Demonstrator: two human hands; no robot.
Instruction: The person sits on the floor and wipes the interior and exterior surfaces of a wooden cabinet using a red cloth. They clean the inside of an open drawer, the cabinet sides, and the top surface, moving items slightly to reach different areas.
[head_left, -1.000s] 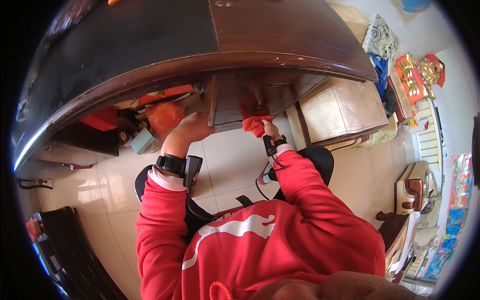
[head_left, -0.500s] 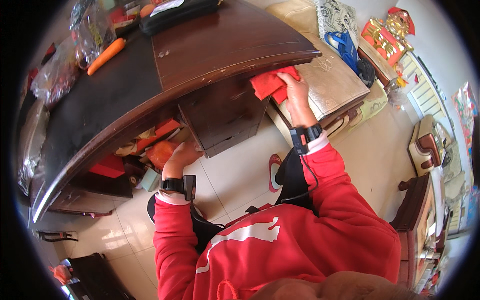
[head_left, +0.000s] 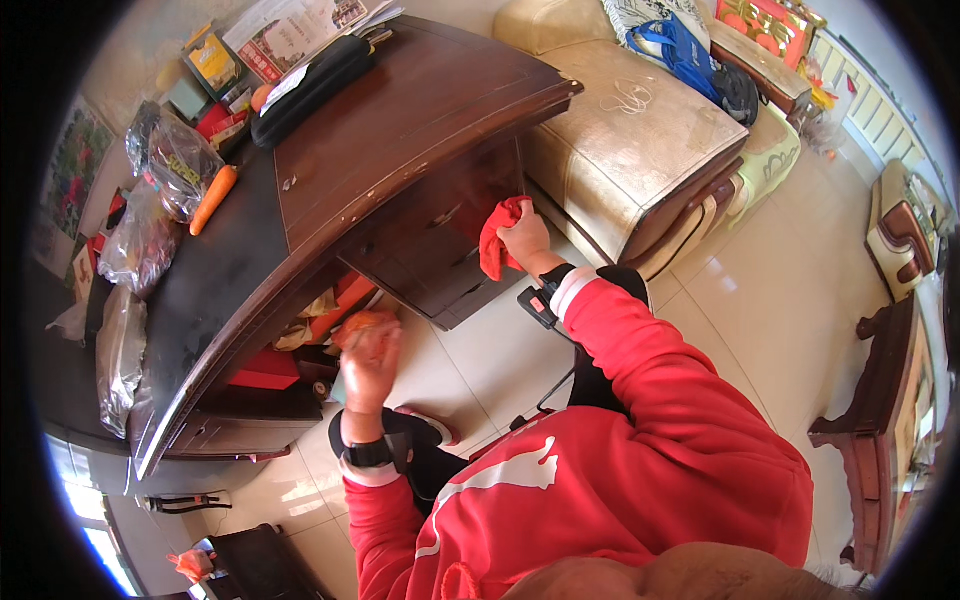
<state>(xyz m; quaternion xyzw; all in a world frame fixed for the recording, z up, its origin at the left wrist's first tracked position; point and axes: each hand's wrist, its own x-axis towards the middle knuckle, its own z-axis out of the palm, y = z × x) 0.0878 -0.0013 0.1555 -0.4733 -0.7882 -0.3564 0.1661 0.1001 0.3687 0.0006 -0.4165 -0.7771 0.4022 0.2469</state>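
My right hand (head_left: 527, 240) grips a crumpled red cloth (head_left: 494, 243) against the drawer fronts (head_left: 440, 255) of the dark brown wooden desk (head_left: 400, 105). Left of the drawer unit, my left hand (head_left: 369, 362) is raised in front of the desk's open knee space. Its fingers are slightly blurred but look stretched out, and nothing shows in them. Just behind that hand an orange plastic bag (head_left: 362, 322) is partly hidden.
On the desktop lie a carrot (head_left: 213, 200), clear plastic bags (head_left: 145, 240) and a black case (head_left: 310, 90). A beige leather sofa (head_left: 630, 130) stands right of the desk, holding a blue bag (head_left: 675, 60). A carved wooden furniture piece (head_left: 860, 430) stands at far right.
My right hand has brought the red cloth down from just under the desktop edge to the drawer fronts. My left hand has come away from the drawer unit's lower corner. The view has shifted.
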